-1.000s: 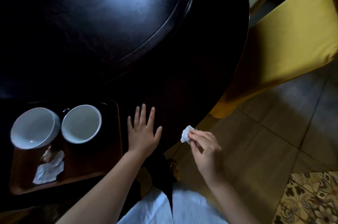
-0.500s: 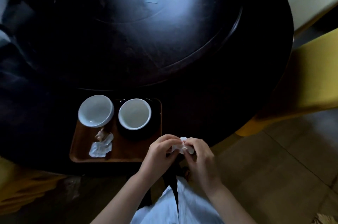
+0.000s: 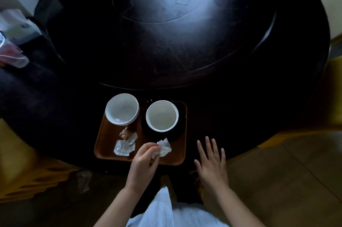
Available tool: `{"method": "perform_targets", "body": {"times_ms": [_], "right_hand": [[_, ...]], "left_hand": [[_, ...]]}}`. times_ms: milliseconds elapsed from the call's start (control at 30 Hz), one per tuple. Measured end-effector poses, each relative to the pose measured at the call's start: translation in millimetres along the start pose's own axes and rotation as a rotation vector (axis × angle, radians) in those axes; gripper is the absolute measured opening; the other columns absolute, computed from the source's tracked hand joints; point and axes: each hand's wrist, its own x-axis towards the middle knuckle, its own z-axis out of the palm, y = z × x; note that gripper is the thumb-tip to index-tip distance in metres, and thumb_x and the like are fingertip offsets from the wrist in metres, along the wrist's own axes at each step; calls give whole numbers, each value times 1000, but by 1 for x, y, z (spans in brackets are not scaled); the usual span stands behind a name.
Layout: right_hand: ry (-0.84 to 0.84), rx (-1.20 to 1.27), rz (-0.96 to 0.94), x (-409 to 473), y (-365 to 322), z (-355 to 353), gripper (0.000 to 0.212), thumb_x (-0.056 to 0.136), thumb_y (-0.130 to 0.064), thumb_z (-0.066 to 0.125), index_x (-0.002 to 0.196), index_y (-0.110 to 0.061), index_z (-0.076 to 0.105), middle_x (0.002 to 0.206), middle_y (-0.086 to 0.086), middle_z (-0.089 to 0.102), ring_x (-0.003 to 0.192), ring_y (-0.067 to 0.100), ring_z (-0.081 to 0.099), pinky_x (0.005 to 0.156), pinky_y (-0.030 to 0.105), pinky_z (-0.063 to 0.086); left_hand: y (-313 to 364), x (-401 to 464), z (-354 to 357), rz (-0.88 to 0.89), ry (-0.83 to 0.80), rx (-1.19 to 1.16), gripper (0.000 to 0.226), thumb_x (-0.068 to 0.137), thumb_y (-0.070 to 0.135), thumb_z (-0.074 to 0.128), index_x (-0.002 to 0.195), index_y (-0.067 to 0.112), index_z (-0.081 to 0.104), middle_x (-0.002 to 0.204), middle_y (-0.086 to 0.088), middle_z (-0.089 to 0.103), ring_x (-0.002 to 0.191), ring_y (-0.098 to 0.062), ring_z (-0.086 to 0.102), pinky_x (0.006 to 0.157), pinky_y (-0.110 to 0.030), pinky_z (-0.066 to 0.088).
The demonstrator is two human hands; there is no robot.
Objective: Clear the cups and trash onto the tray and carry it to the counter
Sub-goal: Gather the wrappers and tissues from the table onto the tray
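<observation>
A brown wooden tray [image 3: 103, 145] sits at the near edge of the dark round table [image 3: 185, 50]. On it stand two white cups, one at the left [image 3: 122, 109] and one at the right [image 3: 162, 115] on a dark saucer. Crumpled white paper and a brown wrapper [image 3: 125, 144] lie in front of the left cup. My left hand [image 3: 144, 163] pinches a crumpled white tissue [image 3: 163, 148] over the tray's front part. My right hand [image 3: 211, 162] rests flat with fingers spread at the table edge, right of the tray.
A yellow chair [image 3: 335, 97] stands at the right of the table. At the far left are a clear plastic container [image 3: 11, 54] and pale boxes. Another yellow seat [image 3: 22, 176] is at the lower left. Tiled floor lies at the lower right.
The tissue went from my right hand to both hands and is now in my left hand over the tray. My right hand let go and opened flat at the table edge.
</observation>
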Motion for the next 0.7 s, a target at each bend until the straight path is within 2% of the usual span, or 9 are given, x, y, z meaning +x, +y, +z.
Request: {"method": "perform_targets", "body": {"times_ms": [100,233,367,400,500,533,600,633,700], "right_hand": [[-13,-17,2,1,0,-1,58,91,-52,-2,145,-29,0,155,-4,-17,143,16,-12,112,39,-6],[-37,-42,22,0,-2,-4,59,91,-51,-1,145,-28,0,154,1,9,142,18,-5,111,40,-4],[-63,-65,34,-1,-3,-6,59,91,-51,-2,145,-28,-2,156,0,-14,142,18,-7,111,41,-4],[-76,-72,36,-1,-4,-7,59,91,-51,-2,145,-28,0,156,0,-14,142,18,-7,111,41,-4],[-93,-101,43,-1,-7,-11,61,91,-51,-1,145,-26,13,155,3,9,142,19,-4,111,41,-3],[-82,-115,45,0,-8,-12,60,92,-51,2,144,-26,17,153,3,14,142,20,-2,111,41,-3],[-49,-114,46,2,-12,-16,56,90,-49,25,140,-24,30,149,6,28,141,23,11,112,43,7],[-39,-95,49,3,-15,-19,56,85,-46,39,136,-23,38,146,7,38,138,23,21,112,45,19],[-8,-17,62,8,-21,-28,54,77,-36,62,128,-19,51,136,11,51,129,26,42,101,47,40]], "left_hand": [[-18,4,2,-10,-42,76,25,74,-3,69,95,9,68,103,-1,64,93,-6,59,76,-17,51],[-33,9,3,104,-134,258,16,75,4,66,89,12,68,96,-1,69,99,-17,59,75,-27,54],[-39,11,1,196,-152,313,22,84,19,49,88,12,69,94,-2,70,100,-18,56,83,-27,47],[-40,11,0,210,-157,315,23,85,21,48,89,12,69,95,-2,70,101,-18,55,84,-26,46],[-41,9,-7,251,-185,282,29,90,25,42,94,11,68,98,-3,69,102,-18,56,88,-24,41],[-41,9,-12,260,-193,272,33,93,27,39,96,11,68,99,-3,69,102,-19,58,89,-24,41],[-42,10,-24,269,-199,253,39,94,29,36,98,10,69,100,-3,70,99,-19,61,90,-23,43],[-44,10,-31,267,-195,248,38,94,29,36,99,10,69,100,-3,70,98,-18,62,89,-23,44],[-51,14,-48,257,-161,248,37,94,28,39,102,9,69,102,-3,70,98,-18,63,89,-23,45]]}}
